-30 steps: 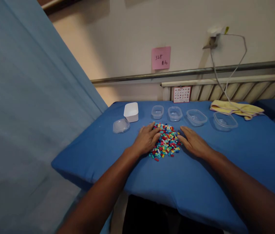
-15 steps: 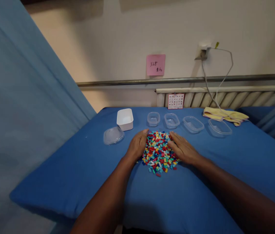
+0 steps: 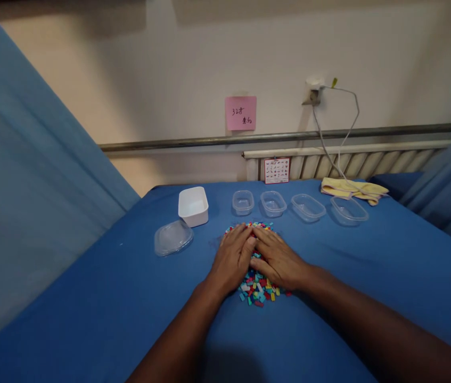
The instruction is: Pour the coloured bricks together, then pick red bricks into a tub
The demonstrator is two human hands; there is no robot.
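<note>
Left grip (image 3: 232,259), right grip (image 3: 280,260) over bricks (image 3: 260,289), tubs (image 3: 273,206) beyond

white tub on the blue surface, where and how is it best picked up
The white tub stands upright, open top up, so its right wall could probably be pinched at the rim, inside and out. Best come from above and the right, since the clear lid lies close to its near left corner.

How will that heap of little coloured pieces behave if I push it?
The heap will probably spread rather than move as one, since its pieces look loose. Single ones will likely slide, not roll, being blocky. Each should be light, looking tiny beside the left hand.
</note>
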